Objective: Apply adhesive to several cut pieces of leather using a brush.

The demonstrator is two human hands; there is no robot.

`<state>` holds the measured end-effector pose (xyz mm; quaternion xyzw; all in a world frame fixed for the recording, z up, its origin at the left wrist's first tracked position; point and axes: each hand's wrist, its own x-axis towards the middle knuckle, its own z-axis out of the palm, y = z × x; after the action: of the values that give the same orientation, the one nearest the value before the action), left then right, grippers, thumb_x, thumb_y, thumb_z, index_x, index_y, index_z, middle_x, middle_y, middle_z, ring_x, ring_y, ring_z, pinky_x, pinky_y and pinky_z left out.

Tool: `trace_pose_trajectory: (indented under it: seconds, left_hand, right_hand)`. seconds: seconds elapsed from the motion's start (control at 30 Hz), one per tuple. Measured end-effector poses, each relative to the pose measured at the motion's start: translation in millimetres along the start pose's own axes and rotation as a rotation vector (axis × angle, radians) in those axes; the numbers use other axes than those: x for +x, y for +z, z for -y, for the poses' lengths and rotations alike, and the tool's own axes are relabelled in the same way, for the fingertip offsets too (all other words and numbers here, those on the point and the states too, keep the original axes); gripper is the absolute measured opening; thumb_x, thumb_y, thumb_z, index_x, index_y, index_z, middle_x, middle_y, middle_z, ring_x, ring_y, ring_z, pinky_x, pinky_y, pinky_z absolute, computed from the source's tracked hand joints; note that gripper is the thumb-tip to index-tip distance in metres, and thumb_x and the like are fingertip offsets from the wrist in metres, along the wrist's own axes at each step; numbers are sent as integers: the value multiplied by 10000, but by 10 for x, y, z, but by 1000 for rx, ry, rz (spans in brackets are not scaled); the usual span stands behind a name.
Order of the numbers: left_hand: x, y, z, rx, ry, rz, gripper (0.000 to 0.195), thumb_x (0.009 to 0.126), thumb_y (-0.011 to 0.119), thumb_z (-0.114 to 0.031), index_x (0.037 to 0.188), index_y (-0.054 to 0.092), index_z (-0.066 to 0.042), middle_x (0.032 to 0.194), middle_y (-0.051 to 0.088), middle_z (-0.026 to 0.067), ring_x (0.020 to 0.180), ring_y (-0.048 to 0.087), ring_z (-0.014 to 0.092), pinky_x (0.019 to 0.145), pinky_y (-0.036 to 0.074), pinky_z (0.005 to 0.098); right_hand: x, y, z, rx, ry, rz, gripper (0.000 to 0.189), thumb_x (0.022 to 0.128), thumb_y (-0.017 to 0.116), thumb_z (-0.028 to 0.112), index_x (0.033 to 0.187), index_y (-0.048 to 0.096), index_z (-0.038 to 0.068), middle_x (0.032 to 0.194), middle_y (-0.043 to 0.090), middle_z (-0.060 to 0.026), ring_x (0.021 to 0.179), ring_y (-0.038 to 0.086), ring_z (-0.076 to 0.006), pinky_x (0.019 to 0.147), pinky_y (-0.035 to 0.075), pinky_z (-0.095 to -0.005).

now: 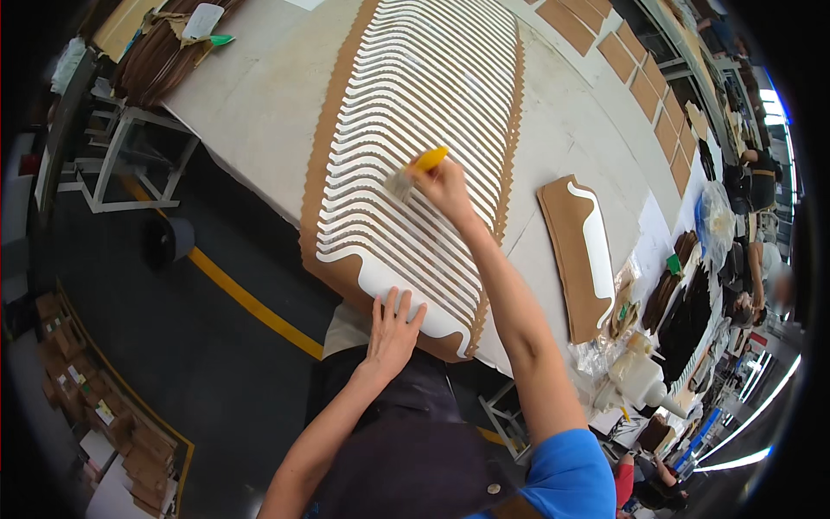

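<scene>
My right hand (442, 188) grips a brush with a yellow handle (430, 157). Its pale bristles (399, 187) are over a long row of overlapping brown pieces with white wavy strips (415, 117), fanned out along the table. My left hand (397, 321) lies with spread fingers on the white strip of the nearest piece (389, 279), by the table's front edge; it grips nothing. To the right lies a small stack of brown pieces (564, 259) with a similar white shape on top. Whether the bristles touch the strips is hard to tell.
White plastic bottles (635, 376) and clear plastic film (593, 357) are at the right. Brown rectangular panels (645, 94) line the table's far right. A pile of brown pieces (152, 61) is at the upper left, above a white metal frame (107, 175). Several people are at the far right.
</scene>
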<state>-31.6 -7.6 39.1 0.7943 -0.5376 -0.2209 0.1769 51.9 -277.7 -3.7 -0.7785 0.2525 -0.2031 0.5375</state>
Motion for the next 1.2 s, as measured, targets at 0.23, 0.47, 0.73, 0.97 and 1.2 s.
trace_pose_trajectory:
  seconds: [0.23,0.47,0.73,0.97,1.2]
  left_hand:
    - [-81,16,84,63,-26,40,553,828,722,-158,1349,547,-104,1390,399,209,1347,335,441,1102,300,613]
    - [-93,60,113,55,-39,1,557,820,730,-156,1347,554,-109,1396,403,210,1353,330,436,1105,295,617]
    - [-80,39,68,34,-30,11,541,814,728,-145,1330,571,-105,1398,400,206,1355,331,435,1112,277,620]
    - [-62,-20,15,47,-57,32,533,835,728,-170,1339,560,-122,1397,395,188,1367,325,424,1115,275,616]
    - [-59,-2,-43,58,-36,50,553,844,733,-202,1365,555,-142,1417,376,210,1382,309,438,1122,255,621]
  right_hand:
    - [-87,217,193,-206,-96,497,180,863,747,183,918,746,12,781,724,-70,640,621,-112,577,476,-275]
    - [91,-187,518,221,303,145,194,929,684,173,948,683,-20,749,669,-44,584,587,-89,528,459,-263]
    - [-1007,-599,466,-13,251,453,201,904,718,199,955,668,11,845,685,-42,724,612,-129,661,497,-314]
    - [-881,-961,382,-67,1,70,91,889,695,63,955,695,0,850,708,-99,664,618,-168,617,487,-291]
    - [-2042,-1209,585,-164,45,404,97,825,736,89,866,675,26,846,675,-87,775,625,-294,682,500,-374]
